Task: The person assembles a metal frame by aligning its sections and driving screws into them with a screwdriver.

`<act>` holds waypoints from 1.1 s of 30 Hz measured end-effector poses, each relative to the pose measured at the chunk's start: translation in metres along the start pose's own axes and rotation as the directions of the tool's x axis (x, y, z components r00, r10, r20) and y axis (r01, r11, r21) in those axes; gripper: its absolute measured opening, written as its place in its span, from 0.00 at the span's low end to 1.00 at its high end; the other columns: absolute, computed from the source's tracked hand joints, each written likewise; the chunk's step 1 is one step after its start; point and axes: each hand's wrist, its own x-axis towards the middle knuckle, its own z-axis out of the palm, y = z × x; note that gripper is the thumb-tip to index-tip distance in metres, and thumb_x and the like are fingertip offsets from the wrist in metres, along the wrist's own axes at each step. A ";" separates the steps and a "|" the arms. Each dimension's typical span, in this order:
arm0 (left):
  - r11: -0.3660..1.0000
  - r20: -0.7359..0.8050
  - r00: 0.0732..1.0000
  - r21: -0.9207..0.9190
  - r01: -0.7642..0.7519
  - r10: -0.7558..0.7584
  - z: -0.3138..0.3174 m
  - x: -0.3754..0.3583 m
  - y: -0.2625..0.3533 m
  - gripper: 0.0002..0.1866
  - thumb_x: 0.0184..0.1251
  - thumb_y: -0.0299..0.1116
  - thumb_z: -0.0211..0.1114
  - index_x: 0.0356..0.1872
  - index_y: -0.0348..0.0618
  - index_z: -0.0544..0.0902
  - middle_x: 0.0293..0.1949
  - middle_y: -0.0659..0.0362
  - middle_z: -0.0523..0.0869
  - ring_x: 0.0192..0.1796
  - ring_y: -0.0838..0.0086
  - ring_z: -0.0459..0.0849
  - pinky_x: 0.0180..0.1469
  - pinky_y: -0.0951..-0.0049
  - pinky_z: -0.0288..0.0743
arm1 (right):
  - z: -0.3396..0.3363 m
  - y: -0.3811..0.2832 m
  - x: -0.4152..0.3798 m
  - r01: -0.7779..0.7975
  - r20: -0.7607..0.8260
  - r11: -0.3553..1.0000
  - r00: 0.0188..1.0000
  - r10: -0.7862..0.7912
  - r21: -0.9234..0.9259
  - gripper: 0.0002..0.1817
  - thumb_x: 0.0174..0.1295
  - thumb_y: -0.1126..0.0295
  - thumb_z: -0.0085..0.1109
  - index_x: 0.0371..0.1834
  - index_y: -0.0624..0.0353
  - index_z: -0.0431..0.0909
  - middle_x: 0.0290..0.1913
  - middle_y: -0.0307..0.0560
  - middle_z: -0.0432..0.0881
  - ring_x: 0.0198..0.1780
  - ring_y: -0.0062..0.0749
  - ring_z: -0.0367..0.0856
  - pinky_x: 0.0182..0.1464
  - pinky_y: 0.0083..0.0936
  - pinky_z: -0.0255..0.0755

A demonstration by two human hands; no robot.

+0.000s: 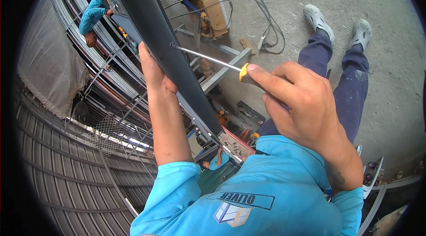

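Note:
A long dark grey profile [177, 63] runs diagonally from the top to the middle of the view. My left hand [155, 69] holds its left side, with most of the fingers hidden behind it. Wrapped round the handle of a screwdriver [208, 58] is my right hand [299, 103], its index finger stretched along the yellow collar. The screwdriver's shaft points left, and its tip meets a small dark spot, a screw or hole, on the profile's face.
Below the profile stands a metal frame [226, 69]. An open cardboard box [215, 14] and loose cables [270, 27] lie on the concrete floor. One co-worker [91, 16] is at upper left, another [217, 160] at lower centre. Metal bars fill the left racks.

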 end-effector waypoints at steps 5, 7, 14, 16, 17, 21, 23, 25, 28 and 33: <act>1.000 0.005 1.000 -0.012 -0.022 0.022 0.001 0.000 -0.002 0.26 0.69 0.53 0.51 0.37 0.34 0.79 0.28 0.52 0.83 0.26 0.68 0.85 0.27 0.64 0.85 | 0.000 0.002 0.002 0.021 -0.001 0.999 1.000 -0.021 0.034 0.26 0.45 0.81 0.61 0.52 0.53 0.83 0.29 0.45 0.78 0.26 0.36 0.77 0.27 0.28 0.70; 0.999 0.006 1.000 -0.023 -0.028 0.028 0.001 -0.001 -0.003 0.26 0.69 0.53 0.50 0.37 0.34 0.79 0.28 0.52 0.83 0.25 0.68 0.85 0.27 0.64 0.85 | 0.000 0.003 0.002 0.025 -0.003 0.998 1.000 -0.025 0.052 0.26 0.45 0.81 0.62 0.52 0.53 0.82 0.29 0.45 0.78 0.26 0.35 0.77 0.27 0.28 0.70; 1.000 -0.036 0.999 -0.008 -0.006 0.006 0.004 -0.002 -0.002 0.26 0.68 0.52 0.50 0.35 0.34 0.80 0.24 0.53 0.83 0.23 0.68 0.84 0.27 0.66 0.84 | 0.002 0.003 0.001 0.011 0.005 0.998 1.000 -0.011 0.059 0.27 0.45 0.81 0.62 0.53 0.53 0.82 0.29 0.45 0.78 0.26 0.34 0.77 0.28 0.27 0.70; 1.000 -0.036 0.999 -0.010 -0.001 0.000 0.004 -0.002 -0.002 0.27 0.68 0.52 0.50 0.34 0.34 0.80 0.24 0.54 0.83 0.22 0.69 0.84 0.26 0.67 0.84 | 0.001 0.003 0.001 0.005 0.009 0.998 1.000 -0.006 0.056 0.27 0.45 0.81 0.62 0.53 0.53 0.82 0.29 0.45 0.78 0.26 0.34 0.77 0.28 0.27 0.70; 1.000 -0.052 0.999 -0.015 -0.001 0.000 0.004 -0.002 -0.003 0.26 0.67 0.52 0.50 0.34 0.34 0.80 0.24 0.54 0.83 0.22 0.69 0.84 0.26 0.67 0.83 | 0.001 0.003 0.001 0.009 0.008 0.999 1.000 -0.009 0.050 0.27 0.45 0.81 0.62 0.53 0.53 0.82 0.29 0.45 0.78 0.26 0.34 0.77 0.28 0.27 0.69; 1.000 -0.071 0.997 -0.007 -0.014 0.013 0.002 -0.001 -0.003 0.26 0.67 0.52 0.50 0.34 0.34 0.80 0.23 0.54 0.83 0.23 0.69 0.83 0.27 0.67 0.82 | 0.002 0.003 0.000 0.019 -0.003 0.999 1.000 -0.018 0.047 0.27 0.45 0.81 0.62 0.53 0.53 0.82 0.29 0.44 0.78 0.26 0.33 0.77 0.27 0.27 0.69; 1.000 -0.067 0.998 -0.010 -0.022 0.021 0.006 -0.004 -0.003 0.26 0.67 0.52 0.50 0.34 0.35 0.80 0.23 0.54 0.83 0.23 0.69 0.83 0.27 0.67 0.82 | 0.002 0.004 -0.001 0.019 -0.003 0.999 1.000 -0.019 0.047 0.27 0.45 0.81 0.62 0.53 0.53 0.82 0.29 0.44 0.78 0.26 0.33 0.77 0.27 0.27 0.69; 0.999 -0.065 0.997 -0.011 -0.030 0.029 0.007 -0.005 -0.002 0.26 0.67 0.52 0.50 0.34 0.35 0.80 0.23 0.54 0.83 0.23 0.69 0.83 0.28 0.67 0.82 | 0.003 0.003 -0.002 0.019 -0.002 0.999 1.000 -0.019 0.049 0.26 0.45 0.81 0.62 0.53 0.53 0.82 0.29 0.44 0.78 0.26 0.33 0.77 0.27 0.27 0.69; 1.000 -0.057 0.998 -0.003 -0.001 0.001 0.006 -0.007 -0.002 0.25 0.68 0.52 0.50 0.34 0.36 0.80 0.24 0.54 0.83 0.23 0.69 0.83 0.27 0.66 0.82 | 0.004 0.001 -0.002 -0.003 -0.028 0.998 1.000 0.004 0.063 0.22 0.46 0.78 0.61 0.48 0.50 0.84 0.28 0.45 0.76 0.26 0.42 0.78 0.28 0.34 0.72; 0.999 -0.075 0.997 -0.035 -0.010 0.008 0.008 -0.009 -0.005 0.26 0.69 0.53 0.49 0.34 0.35 0.81 0.24 0.54 0.83 0.23 0.68 0.83 0.27 0.66 0.82 | 0.003 0.002 -0.004 0.013 -0.047 0.998 0.999 -0.010 0.064 0.23 0.45 0.79 0.61 0.48 0.50 0.84 0.27 0.45 0.76 0.26 0.41 0.77 0.28 0.33 0.72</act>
